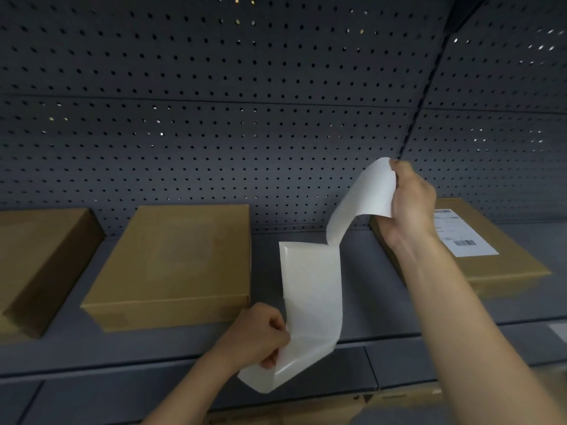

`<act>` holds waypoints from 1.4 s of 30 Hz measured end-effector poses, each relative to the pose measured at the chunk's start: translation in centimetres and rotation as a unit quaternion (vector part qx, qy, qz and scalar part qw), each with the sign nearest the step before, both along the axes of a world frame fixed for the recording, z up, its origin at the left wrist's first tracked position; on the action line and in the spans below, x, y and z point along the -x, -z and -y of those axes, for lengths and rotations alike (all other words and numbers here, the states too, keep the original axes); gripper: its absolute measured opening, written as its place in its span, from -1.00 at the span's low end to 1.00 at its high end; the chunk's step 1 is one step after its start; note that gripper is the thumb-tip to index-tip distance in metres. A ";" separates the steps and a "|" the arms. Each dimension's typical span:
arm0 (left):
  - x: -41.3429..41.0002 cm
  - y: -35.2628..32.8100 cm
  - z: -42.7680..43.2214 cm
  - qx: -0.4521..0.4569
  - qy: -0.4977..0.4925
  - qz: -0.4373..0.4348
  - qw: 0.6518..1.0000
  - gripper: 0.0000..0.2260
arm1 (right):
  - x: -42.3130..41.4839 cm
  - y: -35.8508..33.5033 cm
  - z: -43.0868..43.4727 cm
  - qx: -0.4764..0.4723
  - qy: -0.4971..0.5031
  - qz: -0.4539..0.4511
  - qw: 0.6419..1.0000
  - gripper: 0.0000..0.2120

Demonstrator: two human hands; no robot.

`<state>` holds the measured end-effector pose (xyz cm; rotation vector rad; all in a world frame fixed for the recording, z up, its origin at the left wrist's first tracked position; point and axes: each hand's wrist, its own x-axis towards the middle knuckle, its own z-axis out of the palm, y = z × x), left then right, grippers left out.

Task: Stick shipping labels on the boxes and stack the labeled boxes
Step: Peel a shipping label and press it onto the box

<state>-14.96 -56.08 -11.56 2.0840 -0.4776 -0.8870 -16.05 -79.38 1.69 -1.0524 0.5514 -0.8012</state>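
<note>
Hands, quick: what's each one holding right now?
Left hand: closed, pinching the lower edge of the backing sheet.
Right hand: closed, pinching the top of the label, partly peeled off the sheet.

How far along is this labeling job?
Done: the right box carries a printed label. In hand: the right hand peels a new label off the backing, which the left hand pinches. Left: the middle box and left box show bare tops, and all three lie apart on the shelf, unstacked.
</note>
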 end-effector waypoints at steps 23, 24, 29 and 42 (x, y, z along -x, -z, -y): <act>-0.7 -4.3 -7.5 0.186 -0.101 0.034 0.977 -0.87 | -3.5 2.9 -10.7 0.203 -0.086 -0.009 0.975 -0.83; -1.3 -4.9 -8.0 0.221 -0.139 0.029 0.965 -0.86 | -3.6 3.0 -11.4 0.226 -0.091 -0.015 0.970 -0.83; -4.8 -7.7 -10.6 0.363 -0.273 -0.079 0.888 -0.80 | -3.7 3.3 -15.6 0.321 -0.133 -0.001 0.938 -0.82; -10.7 -7.7 -15.1 0.374 -0.249 -0.108 0.887 -0.82 | -4.4 5.4 -22.3 0.573 -0.249 -0.019 0.781 -0.91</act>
